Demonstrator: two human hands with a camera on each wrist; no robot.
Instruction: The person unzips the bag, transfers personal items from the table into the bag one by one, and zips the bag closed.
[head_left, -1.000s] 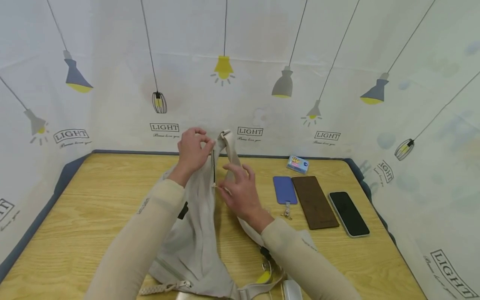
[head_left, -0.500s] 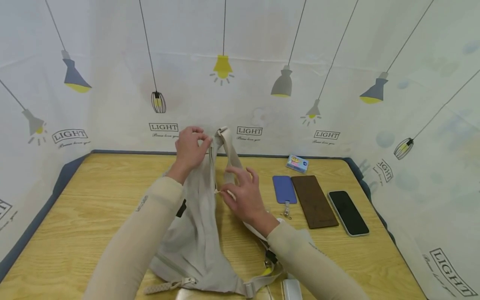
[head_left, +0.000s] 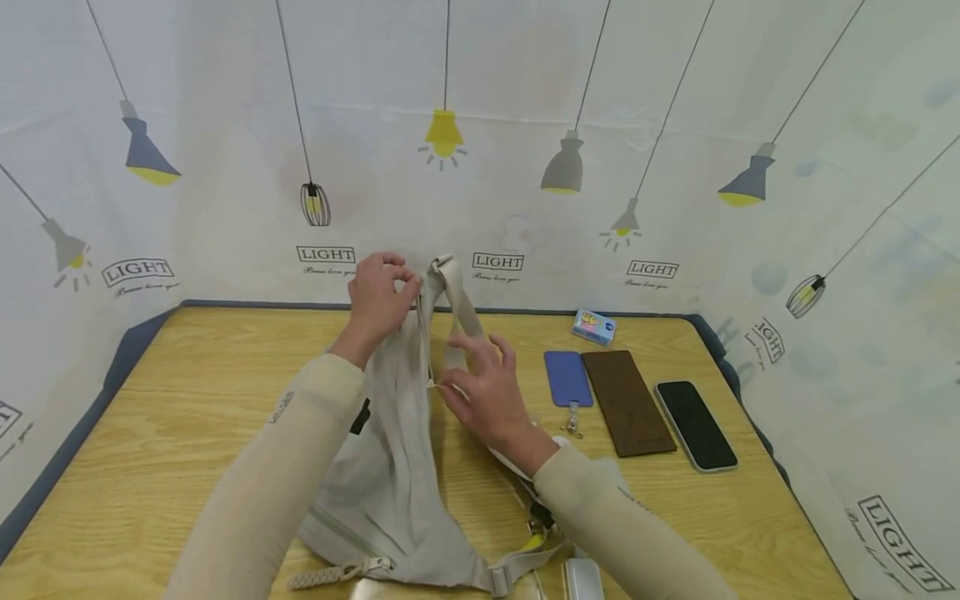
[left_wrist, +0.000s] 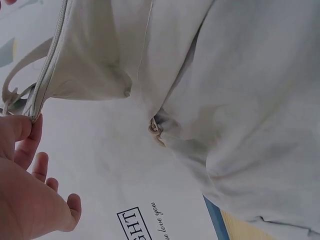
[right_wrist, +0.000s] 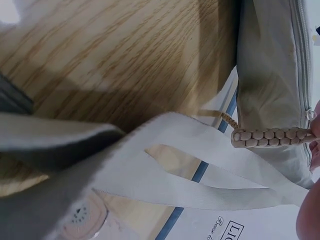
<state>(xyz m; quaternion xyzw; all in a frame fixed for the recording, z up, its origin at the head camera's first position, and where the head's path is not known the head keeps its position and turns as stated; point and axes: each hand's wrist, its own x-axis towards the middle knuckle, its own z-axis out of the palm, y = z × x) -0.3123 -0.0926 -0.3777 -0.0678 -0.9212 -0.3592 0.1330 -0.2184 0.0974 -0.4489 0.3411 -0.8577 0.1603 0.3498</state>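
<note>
A light grey sling bag stands propped on the wooden table, its strap looping up at the far end. My left hand pinches the bag's upper end, with thumb and forefinger at the end of the zip in the left wrist view. Lower down the same edge, my right hand pinches the zip's pull, a knobbly beige cord attached to the slider. A second braided pull lies at the bag's near corner.
On the right of the table lie a blue card holder with a clip, a brown wallet and a phone. Behind them is a small blue packet. A white object sits at the near edge.
My right hand has drawn the zip pull slightly toward me, then nearly stopped. The dark gap along the zip above it has narrowed. My left hand has shifted a little left, still pinching the bag.
</note>
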